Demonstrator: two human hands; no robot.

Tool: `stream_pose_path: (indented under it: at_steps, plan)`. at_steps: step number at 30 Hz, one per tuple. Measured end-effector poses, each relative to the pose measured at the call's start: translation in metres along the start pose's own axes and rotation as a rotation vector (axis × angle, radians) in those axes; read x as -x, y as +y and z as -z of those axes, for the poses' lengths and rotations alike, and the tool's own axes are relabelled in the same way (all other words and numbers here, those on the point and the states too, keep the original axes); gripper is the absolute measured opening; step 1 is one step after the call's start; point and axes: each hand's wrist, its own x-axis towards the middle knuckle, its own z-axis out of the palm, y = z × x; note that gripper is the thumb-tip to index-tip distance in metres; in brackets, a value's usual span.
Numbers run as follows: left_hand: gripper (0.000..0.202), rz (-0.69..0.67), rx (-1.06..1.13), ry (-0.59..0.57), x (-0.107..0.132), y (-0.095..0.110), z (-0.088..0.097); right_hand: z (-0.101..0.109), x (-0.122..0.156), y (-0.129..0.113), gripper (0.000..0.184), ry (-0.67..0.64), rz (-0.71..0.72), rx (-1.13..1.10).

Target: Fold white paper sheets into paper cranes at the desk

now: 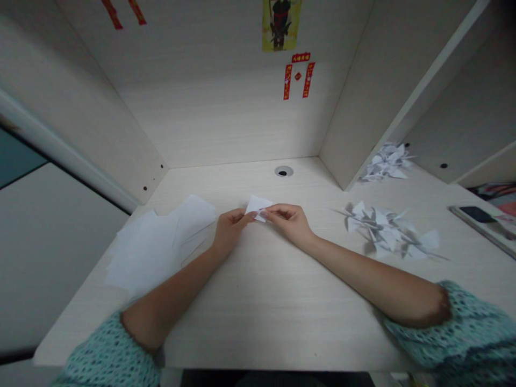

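- The desk carries everything in hand: flat stock at the left, pointed shapes at the right, one piece in the middle.
- The sheets, plain and white, lie overlapping in a loose spread beside the left forearm. They look unfolded, so this seems the part left to do; their number cannot be told.
- The near heap, right of the right hand, holds folded white shapes with thin points. These look finished, several lying tangled together.
- The far heap, smaller in view, sits beyond the upright panel's edge, with more such shapes that also look done.
- The right hand pinches the paper's right side between thumb and fingers, the other fingers curled in.
- The left hand pinches the lower left side, thumb on top, close to the right fingertips.
- The paper, at the desk's middle between both hands, is small and angular. It appears partway folded, at an early stage; its creases are too small to tell.
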Motion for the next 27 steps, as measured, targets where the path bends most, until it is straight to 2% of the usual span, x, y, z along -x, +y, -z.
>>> stream_pose_path:
  at_steps: [5, 11, 19, 27]
  plan:
    - [0.033, 0.02, -0.042, 0.046, -0.0003, 0.0007, 0.0001, -0.0002, -0.0001, 0.0004, 0.021, 0.049, 0.023, 0.069]
    - [0.028, 0.036, -0.003, 0.026, 0.0008, 0.0034, -0.0006, 0.0007, -0.0015, -0.0008, 0.023, 0.138, 0.01, 0.165]
    - [0.027, 0.032, -0.07, 0.048, 0.0005, 0.0037, 0.0001, 0.0013, -0.0032, 0.0022, 0.021, 0.103, -0.005, 0.066]
    - [0.024, 0.025, -0.012, 0.029, 0.0024, 0.0066, -0.0009, 0.0009, -0.0022, -0.0015, 0.02, 0.106, 0.013, 0.096]
